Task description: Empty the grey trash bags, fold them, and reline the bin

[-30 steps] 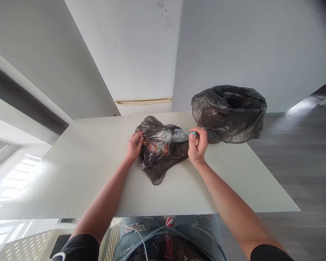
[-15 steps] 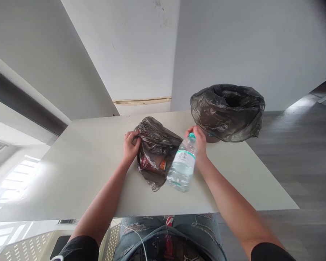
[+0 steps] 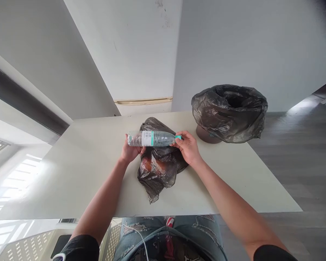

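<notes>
A clear plastic bottle (image 3: 163, 139) with a white label and green cap lies sideways in the air between my hands. At its cap end, my right hand (image 3: 188, 146) is closed, thumb and fingers on the cap and neck. My left hand (image 3: 129, 150) cups the base from beneath, its fingertips showing below the bottle. Under the bottle, a crumpled dark plastic bag (image 3: 163, 174) rests on the white table (image 3: 92, 159). Reddish and orange items show through its thin film; their kind I cannot make out.
A bin (image 3: 208, 135) lined with a black bag (image 3: 230, 112) stands at the table's back right, its mouth open upward. Behind the table is a white door-like panel (image 3: 141, 54). A cream perforated basket (image 3: 29, 244) is low at left.
The bottle has turned from nearly upright to level and moved left, over the bag. My left hand has gone from the bag's edge to the bottle's base. The bag's front has shifted toward me.
</notes>
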### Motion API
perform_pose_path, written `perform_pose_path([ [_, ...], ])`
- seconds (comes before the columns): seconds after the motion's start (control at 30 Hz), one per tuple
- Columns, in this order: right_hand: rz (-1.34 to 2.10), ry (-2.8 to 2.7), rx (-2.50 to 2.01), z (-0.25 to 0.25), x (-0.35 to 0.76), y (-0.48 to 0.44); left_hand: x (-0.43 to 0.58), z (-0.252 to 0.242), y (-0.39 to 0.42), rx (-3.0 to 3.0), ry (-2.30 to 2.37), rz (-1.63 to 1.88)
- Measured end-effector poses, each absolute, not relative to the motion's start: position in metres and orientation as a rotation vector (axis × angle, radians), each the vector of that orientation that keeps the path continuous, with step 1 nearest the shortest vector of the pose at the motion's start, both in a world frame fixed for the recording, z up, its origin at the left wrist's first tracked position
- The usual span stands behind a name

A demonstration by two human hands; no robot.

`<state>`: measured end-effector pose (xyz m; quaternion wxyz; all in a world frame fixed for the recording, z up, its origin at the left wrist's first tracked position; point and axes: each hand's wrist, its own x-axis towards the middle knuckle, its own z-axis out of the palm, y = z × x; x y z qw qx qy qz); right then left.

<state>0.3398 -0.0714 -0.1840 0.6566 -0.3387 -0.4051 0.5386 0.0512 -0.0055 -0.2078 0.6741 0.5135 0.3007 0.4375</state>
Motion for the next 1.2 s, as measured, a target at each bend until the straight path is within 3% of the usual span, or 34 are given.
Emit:
perform_pose_path([
  [0.57,1.035,-1.068,-0.756,-0.190,0.344,-0.072,0.046,-0.200,-0.020,1.134,0.274,0.407],
  [0.97,0.991,-1.176,-0.744,-0.184,0.342,-0.078,0.038,-0.205,-0.019,1.146,0.407,0.476],
  [1.2,0.974,-1.177,-0.776,-0.184,0.345,-0.076,0.016,-0.215,0.002,1.031,0.592,1.033],
])
